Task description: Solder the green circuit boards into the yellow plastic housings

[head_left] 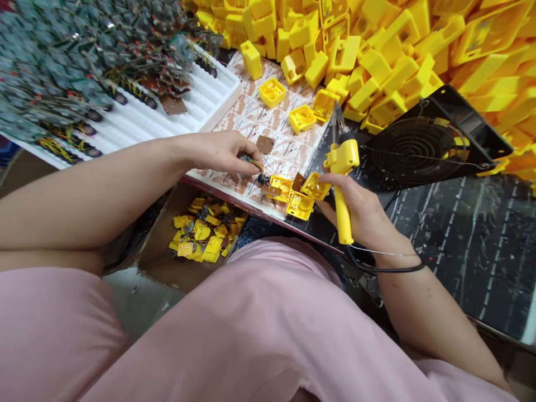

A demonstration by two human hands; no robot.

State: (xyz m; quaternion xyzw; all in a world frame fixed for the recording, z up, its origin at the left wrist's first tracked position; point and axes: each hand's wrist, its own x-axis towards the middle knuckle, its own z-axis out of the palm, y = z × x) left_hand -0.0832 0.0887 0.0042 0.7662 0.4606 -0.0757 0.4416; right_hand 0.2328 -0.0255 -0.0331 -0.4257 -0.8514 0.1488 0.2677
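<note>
My left hand (228,154) is closed around a small wired circuit part (250,160), partly hidden by the fingers. A round black component (263,179) hangs by its wires beside a yellow housing (281,188) at the table's front edge. In my right hand (354,204) is a yellow soldering gun (342,159), its metal tip pointing up and away. The fingers of that hand also reach a tilted yellow housing (316,186). Another open housing (300,206) lies just below, and a brown board (298,182) stands between the housings.
Yellow housings (389,61) are heaped at the back right behind a black fan (412,146). Wired circuit boards (84,72) cover a white ridged tray (209,97) at the left. Below the table edge, a cardboard box (157,251) holds yellow pieces.
</note>
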